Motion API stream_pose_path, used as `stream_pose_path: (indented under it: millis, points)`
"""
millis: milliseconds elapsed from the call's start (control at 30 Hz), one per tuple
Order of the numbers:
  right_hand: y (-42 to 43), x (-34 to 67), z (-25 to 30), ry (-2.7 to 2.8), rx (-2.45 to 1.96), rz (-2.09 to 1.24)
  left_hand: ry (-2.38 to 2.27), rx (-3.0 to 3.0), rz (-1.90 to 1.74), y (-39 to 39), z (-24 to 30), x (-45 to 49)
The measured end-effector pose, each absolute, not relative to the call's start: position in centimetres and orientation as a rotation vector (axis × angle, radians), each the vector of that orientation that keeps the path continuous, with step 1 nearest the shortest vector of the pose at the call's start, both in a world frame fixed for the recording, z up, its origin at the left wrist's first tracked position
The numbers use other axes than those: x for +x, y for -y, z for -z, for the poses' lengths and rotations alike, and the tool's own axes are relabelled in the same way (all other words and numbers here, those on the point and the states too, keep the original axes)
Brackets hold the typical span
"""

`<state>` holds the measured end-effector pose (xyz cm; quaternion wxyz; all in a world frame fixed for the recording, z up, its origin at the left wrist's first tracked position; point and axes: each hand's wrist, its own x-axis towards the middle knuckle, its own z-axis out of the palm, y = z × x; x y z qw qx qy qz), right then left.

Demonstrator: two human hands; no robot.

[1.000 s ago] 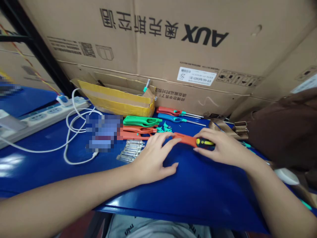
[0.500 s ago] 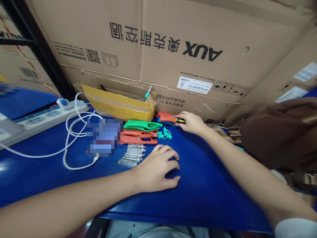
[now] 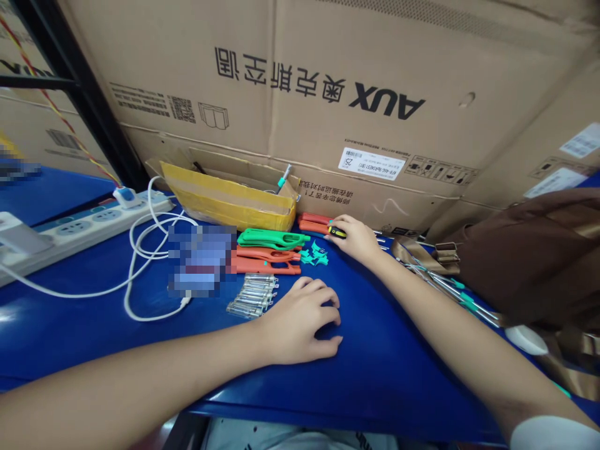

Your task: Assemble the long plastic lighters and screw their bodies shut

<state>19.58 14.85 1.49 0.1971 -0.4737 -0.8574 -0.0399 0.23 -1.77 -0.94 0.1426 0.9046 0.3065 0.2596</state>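
My right hand point(image 3: 357, 237) reaches to the back of the blue table point(image 3: 384, 362) and grips an orange lighter with a yellow and black end point(image 3: 323, 229), laid by another red lighter against the big cardboard box. My left hand point(image 3: 300, 322) rests on the table, fingers loosely curled, holding nothing. Just left of it lie several clear tubes point(image 3: 253, 297). Beyond them are a green shell point(image 3: 272, 239) and orange shells point(image 3: 267, 260), with small teal bits point(image 3: 314, 254) beside them.
A large AUX cardboard box point(image 3: 328, 94) walls off the back. A small yellow-taped carton point(image 3: 225, 197) stands in front of it. A white power strip point(image 3: 79, 222) and cable point(image 3: 140, 262) lie left. A brown bag point(image 3: 529, 256) and metal rods point(image 3: 450, 287) sit right.
My right hand carried the orange lighter from the table's middle to the back by the box. My left hand let go of it and curled on the table.
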Motion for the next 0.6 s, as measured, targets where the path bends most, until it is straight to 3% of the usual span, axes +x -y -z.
stream_pose_path:
  millis: [267, 600]
  points:
    - [-12.3, 16.6, -2.5, 2.542, -1.012, -0.074, -0.881, 2.592, -0.727, 1.7, 1.2, 0.2]
    - [-13.3, 15.1, -2.2, 2.521, -1.106, -0.140, -0.887, 2.591, -0.719, 1.6, 1.1, 0.3]
